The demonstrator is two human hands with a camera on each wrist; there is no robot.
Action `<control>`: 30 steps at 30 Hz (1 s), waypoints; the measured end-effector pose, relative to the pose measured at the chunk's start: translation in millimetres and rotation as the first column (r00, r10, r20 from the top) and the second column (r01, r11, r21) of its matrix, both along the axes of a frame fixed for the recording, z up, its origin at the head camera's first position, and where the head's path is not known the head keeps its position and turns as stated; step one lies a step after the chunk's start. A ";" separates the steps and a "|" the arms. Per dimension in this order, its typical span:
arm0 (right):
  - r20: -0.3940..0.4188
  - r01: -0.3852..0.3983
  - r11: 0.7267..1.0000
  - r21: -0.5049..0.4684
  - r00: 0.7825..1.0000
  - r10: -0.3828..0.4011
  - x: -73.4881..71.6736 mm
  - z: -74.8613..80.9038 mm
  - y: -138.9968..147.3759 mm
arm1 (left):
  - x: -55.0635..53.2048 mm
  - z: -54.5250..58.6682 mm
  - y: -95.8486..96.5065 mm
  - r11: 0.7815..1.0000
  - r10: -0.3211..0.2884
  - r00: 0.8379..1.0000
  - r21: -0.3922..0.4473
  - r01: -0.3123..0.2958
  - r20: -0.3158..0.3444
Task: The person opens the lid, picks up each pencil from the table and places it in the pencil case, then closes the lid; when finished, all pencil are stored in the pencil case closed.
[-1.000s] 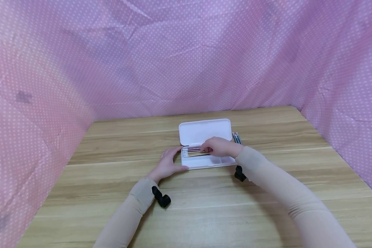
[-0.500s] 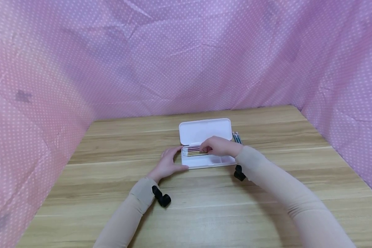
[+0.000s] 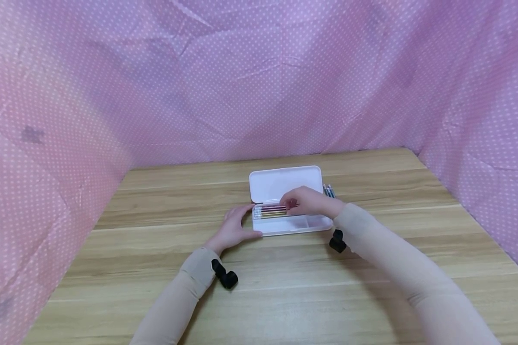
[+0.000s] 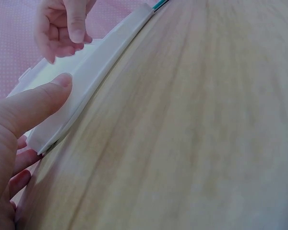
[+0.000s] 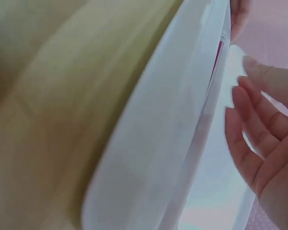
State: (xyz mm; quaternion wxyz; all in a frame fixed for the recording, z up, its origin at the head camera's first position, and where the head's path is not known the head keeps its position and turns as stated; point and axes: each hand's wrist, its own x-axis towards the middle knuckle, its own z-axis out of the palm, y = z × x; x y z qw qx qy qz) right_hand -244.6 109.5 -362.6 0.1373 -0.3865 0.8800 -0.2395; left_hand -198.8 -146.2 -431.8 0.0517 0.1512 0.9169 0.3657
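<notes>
Where the rectangular white plastic pencil case (image 3: 280,225) lies near frame centre, we find the left hand (image 3: 233,228) spread wide, touching its end; the right hand (image 3: 307,200), loosely bent above slender multicoloured pencils (image 3: 271,212), holds nothing.

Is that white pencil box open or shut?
Open: the lid is folded back on the far side of the pencil box, and pencils show inside.

The case (image 3: 280,224) is white, its pencils (image 3: 271,212) dark red and yellow, the cloth (image 3: 259,81) pink with white dots.
</notes>
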 end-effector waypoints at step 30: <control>0.124 0.207 0.942 -0.266 0.976 -0.180 33.0 -15.6 24.2 | -1.4 -2.1 -1.2 1.000 -0.003 1.000 -0.004 0.003 0.000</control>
